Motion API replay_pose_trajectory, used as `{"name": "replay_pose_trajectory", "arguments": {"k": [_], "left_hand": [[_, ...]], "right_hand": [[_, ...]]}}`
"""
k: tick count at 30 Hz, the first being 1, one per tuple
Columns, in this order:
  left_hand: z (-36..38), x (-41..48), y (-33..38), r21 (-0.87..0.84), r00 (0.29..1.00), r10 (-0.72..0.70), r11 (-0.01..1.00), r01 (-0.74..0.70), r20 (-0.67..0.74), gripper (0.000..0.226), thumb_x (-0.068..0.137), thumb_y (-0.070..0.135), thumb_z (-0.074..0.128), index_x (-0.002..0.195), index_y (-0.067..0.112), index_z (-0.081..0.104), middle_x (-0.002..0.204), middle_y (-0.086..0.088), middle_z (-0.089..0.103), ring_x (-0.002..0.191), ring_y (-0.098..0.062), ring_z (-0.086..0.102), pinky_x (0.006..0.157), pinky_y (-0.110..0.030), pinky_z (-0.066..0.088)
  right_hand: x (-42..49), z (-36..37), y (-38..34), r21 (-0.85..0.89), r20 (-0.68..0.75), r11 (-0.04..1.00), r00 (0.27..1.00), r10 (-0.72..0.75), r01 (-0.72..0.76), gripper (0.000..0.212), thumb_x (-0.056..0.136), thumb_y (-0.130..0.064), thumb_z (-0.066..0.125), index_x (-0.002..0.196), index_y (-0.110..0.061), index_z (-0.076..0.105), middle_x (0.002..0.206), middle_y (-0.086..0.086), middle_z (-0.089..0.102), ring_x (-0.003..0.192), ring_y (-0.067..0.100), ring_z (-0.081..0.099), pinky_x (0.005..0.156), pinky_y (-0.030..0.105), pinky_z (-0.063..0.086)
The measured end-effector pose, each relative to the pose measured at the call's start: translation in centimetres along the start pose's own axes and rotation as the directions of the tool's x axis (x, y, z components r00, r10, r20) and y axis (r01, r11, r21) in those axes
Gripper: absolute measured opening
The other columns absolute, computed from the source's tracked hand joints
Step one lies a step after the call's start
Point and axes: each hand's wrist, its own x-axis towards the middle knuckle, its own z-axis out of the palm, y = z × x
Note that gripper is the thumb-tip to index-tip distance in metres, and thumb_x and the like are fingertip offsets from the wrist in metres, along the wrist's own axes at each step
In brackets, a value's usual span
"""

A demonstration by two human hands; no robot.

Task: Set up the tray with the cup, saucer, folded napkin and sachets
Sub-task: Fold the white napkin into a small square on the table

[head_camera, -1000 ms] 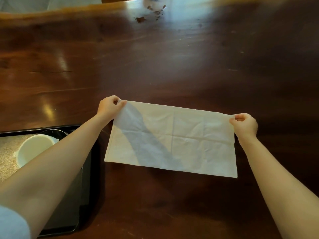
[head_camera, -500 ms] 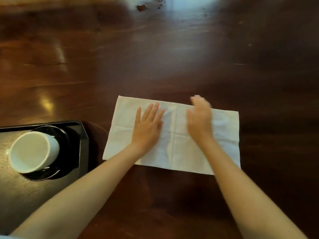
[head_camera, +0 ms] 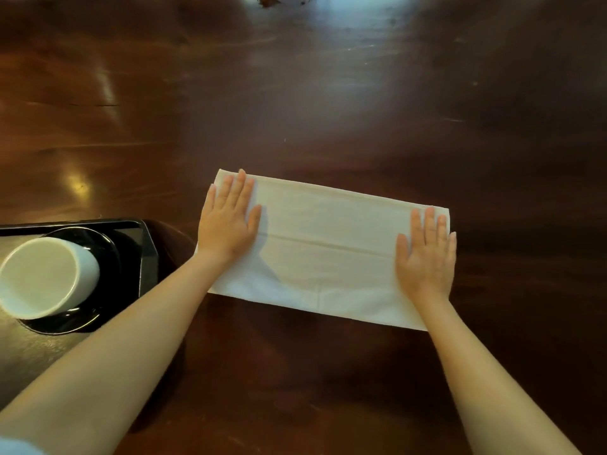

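Note:
A white cloth napkin (head_camera: 328,244) lies flat on the dark wooden table, folded into a long rectangle with creases across it. My left hand (head_camera: 228,221) rests palm down on its left end, fingers spread. On the right end, my right hand (head_camera: 427,254) presses flat in the same way. At the left, a white cup (head_camera: 46,277) stands on a black saucer (head_camera: 108,251) inside a black tray (head_camera: 147,254). No sachets are in view.
The dark polished table (head_camera: 328,93) stretches far ahead and to the right. A small chipped patch (head_camera: 267,0) marks its far edge. The tray runs off the left edge of the frame.
The hands let go of the napkin's top corners and laid it down. From its middle they slid apart to the two ends, palms flat.

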Motion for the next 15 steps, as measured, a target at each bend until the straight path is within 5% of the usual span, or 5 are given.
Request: {"name": "replay_pose_trajectory", "arguments": {"k": [4,7,10,15], "left_hand": [[-0.1,-0.6,1.0,0.061,0.999,-0.046,0.997,0.046,-0.008,0.065,0.093,0.047,0.008,0.149,0.013,0.010,0.158,-0.007,0.008,0.147,-0.021,0.005,0.119,-0.043,0.001],[1.7,-3.8,9.2,0.009,0.972,0.229,0.973,-0.229,-0.056,0.057,0.097,0.039,0.017,0.142,0.009,0.034,0.149,-0.013,0.036,0.137,-0.030,0.035,0.114,-0.049,0.018],[3.3,-7.9,14.4,0.005,0.898,0.438,0.899,-0.438,0.038,0.054,0.098,0.041,0.019,0.143,0.016,0.035,0.151,-0.006,0.035,0.139,-0.024,0.032,0.111,-0.046,0.019],[3.1,-7.6,7.5,0.069,0.962,0.271,0.961,-0.269,-0.025,0.061,0.095,0.051,0.019,0.148,0.019,0.022,0.156,-0.002,0.020,0.144,-0.020,0.015,0.117,-0.042,0.006]], "right_hand": [[-0.2,0.0,-0.3,-0.010,-0.010,1.000,1.000,-0.003,0.003,0.061,0.094,-0.045,0.013,0.148,-0.017,0.013,0.157,0.010,0.013,0.145,0.029,0.009,0.117,0.047,0.008],[0.1,0.1,0.0,-0.018,0.002,1.000,1.000,-0.007,0.007,0.061,0.094,-0.045,0.014,0.149,-0.017,0.013,0.157,0.010,0.013,0.145,0.028,0.008,0.117,0.047,0.008],[0.0,0.1,-0.1,-0.017,0.009,1.000,1.000,-0.008,0.008,0.063,0.092,-0.047,0.011,0.148,-0.018,0.014,0.158,0.009,0.012,0.146,0.027,0.007,0.117,0.046,0.006],[-0.1,0.2,-0.2,-0.010,-0.014,0.999,0.999,-0.039,0.039,0.061,0.094,-0.045,0.013,0.149,-0.018,0.013,0.158,0.009,0.011,0.146,0.027,0.006,0.117,0.045,0.005]]}}
